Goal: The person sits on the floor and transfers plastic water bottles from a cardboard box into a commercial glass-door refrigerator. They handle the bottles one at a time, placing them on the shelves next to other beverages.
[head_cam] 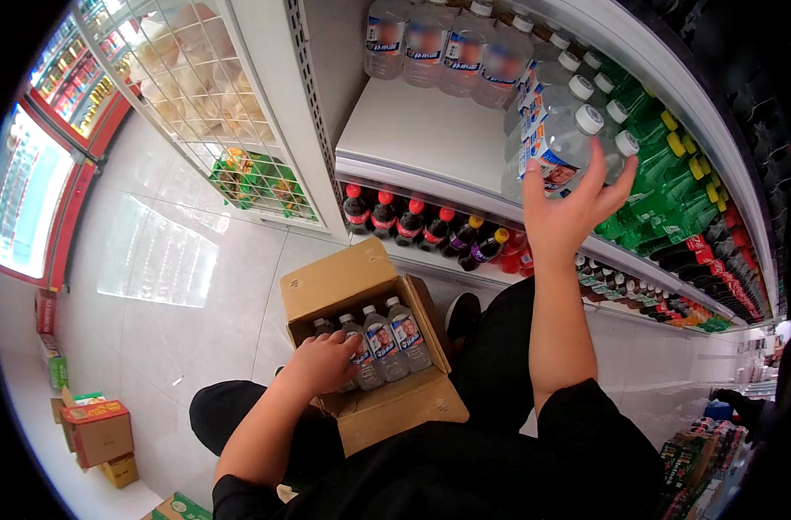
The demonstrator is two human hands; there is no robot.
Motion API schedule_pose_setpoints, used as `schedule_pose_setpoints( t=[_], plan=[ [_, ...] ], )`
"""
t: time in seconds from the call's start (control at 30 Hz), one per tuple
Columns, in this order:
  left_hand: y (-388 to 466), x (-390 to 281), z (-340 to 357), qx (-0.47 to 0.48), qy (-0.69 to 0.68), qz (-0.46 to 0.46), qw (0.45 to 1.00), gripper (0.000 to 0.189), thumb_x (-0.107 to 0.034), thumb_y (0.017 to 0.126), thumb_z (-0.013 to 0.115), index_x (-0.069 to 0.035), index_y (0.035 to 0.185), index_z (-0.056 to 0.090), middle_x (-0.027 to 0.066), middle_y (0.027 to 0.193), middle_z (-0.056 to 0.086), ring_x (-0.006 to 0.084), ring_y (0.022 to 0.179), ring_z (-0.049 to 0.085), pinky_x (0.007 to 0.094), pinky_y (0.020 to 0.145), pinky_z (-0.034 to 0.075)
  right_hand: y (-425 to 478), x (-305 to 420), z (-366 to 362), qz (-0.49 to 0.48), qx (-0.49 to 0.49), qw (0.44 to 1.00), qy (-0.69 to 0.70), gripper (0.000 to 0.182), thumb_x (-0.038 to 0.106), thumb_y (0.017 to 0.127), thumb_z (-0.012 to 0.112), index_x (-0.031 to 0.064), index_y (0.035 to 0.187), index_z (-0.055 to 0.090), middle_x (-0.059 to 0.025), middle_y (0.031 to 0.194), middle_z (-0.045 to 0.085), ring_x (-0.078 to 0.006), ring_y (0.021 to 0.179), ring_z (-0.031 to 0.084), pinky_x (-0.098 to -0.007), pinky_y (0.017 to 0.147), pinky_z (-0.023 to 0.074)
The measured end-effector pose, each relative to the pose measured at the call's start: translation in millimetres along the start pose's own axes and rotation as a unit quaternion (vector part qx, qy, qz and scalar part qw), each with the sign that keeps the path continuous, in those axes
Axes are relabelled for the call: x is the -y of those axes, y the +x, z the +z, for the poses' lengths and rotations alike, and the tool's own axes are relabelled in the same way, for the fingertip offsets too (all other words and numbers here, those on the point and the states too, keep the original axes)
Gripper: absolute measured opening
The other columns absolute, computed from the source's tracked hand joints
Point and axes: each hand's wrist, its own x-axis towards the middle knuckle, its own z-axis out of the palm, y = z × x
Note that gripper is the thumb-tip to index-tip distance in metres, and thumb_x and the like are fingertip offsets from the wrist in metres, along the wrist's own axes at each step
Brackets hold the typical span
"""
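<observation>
Several clear plastic bottles with white caps stand on the white shelf, some along its back and some in rows at its right. My right hand is at the front bottle of those rows, fingers spread around its near side; whether it grips the bottle I cannot tell. Below, on the floor, is an open cardboard box with a row of similar labelled bottles. My left hand rests over the bottles at the box's left side, partly hiding them; its grip is not clear.
Green bottles stand right of the clear ones. Dark cola bottles line the shelf below. A white wire rack with bagged goods is at the left, and cardboard boxes lie by the left wall.
</observation>
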Motion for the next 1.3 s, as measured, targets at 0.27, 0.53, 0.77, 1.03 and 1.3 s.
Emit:
schedule_pose_setpoints(
  t=[0.27,0.53,0.77,1.03,1.3],
  plan=[
    [-8.5,2.1,-20.1,0.012,-0.014,0.001,1.0,0.058,-0.034,0.094,0.067,-0.012,0.145,0.05,0.0177,0.136,0.06,0.039,0.126,0.059,0.0493,0.103,0.049,10.4,4.2,11.7,0.041,0.0,0.998,-0.055,0.084,0.04,0.072,0.087,0.0074,0.14,0.052,-0.0371,0.154,0.022,-0.0557,0.142,0.025,-0.0684,0.108,0.0322],
    [-47.9,17.7,-58.8,0.028,-0.069,-0.061,0.995,0.061,-0.032,0.095,0.068,-0.009,0.148,0.047,0.0202,0.144,0.056,0.04,0.128,0.057,0.0478,0.106,0.049,11.2,9.9,12.5,0.046,0.008,0.998,-0.044,0.082,0.04,0.071,0.089,0.0063,0.137,0.053,-0.0336,0.153,0.024,-0.0527,0.139,0.026,-0.0648,0.11,0.0309],
    [-45.7,22.4,-61.3,0.004,-0.103,-0.07,0.992,0.058,-0.033,0.096,0.064,-0.01,0.146,0.05,0.0173,0.14,0.06,0.0389,0.125,0.06,0.047,0.103,0.05,14.4,27.7,26.5,-0.009,-0.001,1.0,-0.003,0.082,0.042,0.067,0.09,0.0073,0.132,0.054,-0.0336,0.146,0.031,-0.053,0.133,0.032,-0.0677,0.108,0.029],
    [-42.4,33.6,-43.1,0.006,-0.124,-0.047,0.991,0.058,-0.035,0.097,0.062,-0.01,0.148,0.049,0.0186,0.139,0.06,0.0401,0.122,0.061,0.0486,0.102,0.051,17.2,76.3,45.4,-0.067,0.026,0.997,0.032,0.074,0.04,0.065,0.087,0.0089,0.125,0.056,-0.0273,0.141,0.039,-0.0505,0.128,0.039,-0.0655,0.095,0.0408],
    [-51.7,37.6,-48.8,-0.006,-0.132,-0.099,0.986,0.059,-0.035,0.097,0.064,-0.009,0.147,0.048,0.0198,0.135,0.062,0.0411,0.121,0.061,0.0496,0.101,0.051,22.4,84.3,73.7,-0.064,0.063,0.996,0.008,0.063,0.038,0.06,0.085,0.0114,0.114,0.067,-0.0197,0.138,0.044,-0.047,0.129,0.039,-0.0622,0.097,0.0403]
  ],
)
